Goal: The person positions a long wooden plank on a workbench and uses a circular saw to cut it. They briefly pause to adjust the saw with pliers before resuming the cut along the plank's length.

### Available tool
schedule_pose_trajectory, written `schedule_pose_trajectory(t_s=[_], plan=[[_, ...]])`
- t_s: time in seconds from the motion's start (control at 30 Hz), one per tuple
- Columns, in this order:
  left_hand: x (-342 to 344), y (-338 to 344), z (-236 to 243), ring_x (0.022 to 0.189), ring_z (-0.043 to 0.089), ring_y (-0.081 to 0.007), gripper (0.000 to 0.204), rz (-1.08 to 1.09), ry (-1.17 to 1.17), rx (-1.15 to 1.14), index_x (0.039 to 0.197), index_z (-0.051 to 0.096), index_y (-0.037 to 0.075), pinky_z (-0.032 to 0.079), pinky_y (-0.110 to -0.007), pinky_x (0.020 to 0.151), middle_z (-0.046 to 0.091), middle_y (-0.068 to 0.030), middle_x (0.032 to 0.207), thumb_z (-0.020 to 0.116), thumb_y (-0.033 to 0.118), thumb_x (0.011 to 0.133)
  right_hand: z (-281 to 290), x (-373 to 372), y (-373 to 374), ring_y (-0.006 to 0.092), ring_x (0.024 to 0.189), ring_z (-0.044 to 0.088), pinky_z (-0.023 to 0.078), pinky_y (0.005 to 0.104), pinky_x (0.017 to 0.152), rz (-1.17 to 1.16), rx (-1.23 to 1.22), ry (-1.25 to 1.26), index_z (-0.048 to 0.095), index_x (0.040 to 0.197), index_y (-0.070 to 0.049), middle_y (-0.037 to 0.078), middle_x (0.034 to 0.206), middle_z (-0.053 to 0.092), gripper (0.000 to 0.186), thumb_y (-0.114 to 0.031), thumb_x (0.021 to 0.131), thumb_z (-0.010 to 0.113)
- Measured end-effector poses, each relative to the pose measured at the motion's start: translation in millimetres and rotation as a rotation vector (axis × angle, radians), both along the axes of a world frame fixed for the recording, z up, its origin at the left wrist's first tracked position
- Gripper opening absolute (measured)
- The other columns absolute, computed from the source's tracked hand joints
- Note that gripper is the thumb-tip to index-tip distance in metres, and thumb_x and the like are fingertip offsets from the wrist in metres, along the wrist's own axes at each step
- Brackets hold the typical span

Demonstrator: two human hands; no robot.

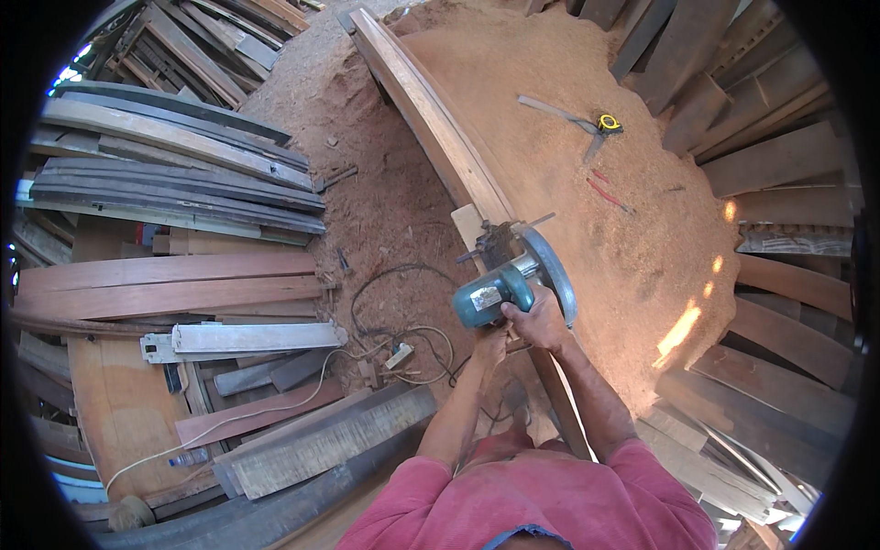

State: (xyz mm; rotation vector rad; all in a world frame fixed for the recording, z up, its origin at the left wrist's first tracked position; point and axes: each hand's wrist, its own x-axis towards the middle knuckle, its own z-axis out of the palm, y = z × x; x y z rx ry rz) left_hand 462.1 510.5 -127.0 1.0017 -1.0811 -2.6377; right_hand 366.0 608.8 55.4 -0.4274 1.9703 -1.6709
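Sawdust (587,247) covered the floor as one teal circular saw (510,280) sat on one long plank (431,124); right hand (541,323) gripped its handle, left hand (490,346) just below, its fingers' hold unclear.

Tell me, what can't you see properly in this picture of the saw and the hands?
Head view only:
- Saw blade teeth: hidden under the circular saw guard.
- Left hand: its fingers are tucked beneath the saw body.
- Right hand: palm hidden around the handle.
- Plank: near end covered by forearms.

saw (513,280) on plank (431,124), boards (174,165) left
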Motion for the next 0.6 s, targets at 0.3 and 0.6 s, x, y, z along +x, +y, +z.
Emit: schedule_pose_trajectory(t_s=[0.3, 0.6], plan=[[-9, -28, -14, 0.072, 0.063, -0.0111, 0.036, -0.060, -0.007, 0.024, 0.125, 0.057, 0.012, 0.048, -0.024, 0.049, 0.064, -0.0024, 0.104, 0.073, 0.002, 0.093, 19, -13, -21, 0.0171, 0.091, 0.069, 0.056, 0.0344, 0.085, 0.035, -0.010, -0.035, 0.068, 0.119, 0.002, 0.010, 0.101, 0.075, 0.031, -0.001, 0.088, 0.071], [-28, -39, -4, 0.076, 0.066, -0.0104, 0.032, -0.004, -0.033, 0.059, 0.113, 0.055, 0.016, 0.051, -0.025, 0.055, 0.064, 0.0019, 0.097, 0.074, 0.001, 0.091, 21, -25, -34, 0.0138, 0.088, 0.064, 0.054, 0.0337, 0.082, 0.038, -0.056, -0.068, 0.068, 0.119, 0.001, 0.005, 0.097, 0.071, 0.031, -0.004, 0.089, 0.073]])
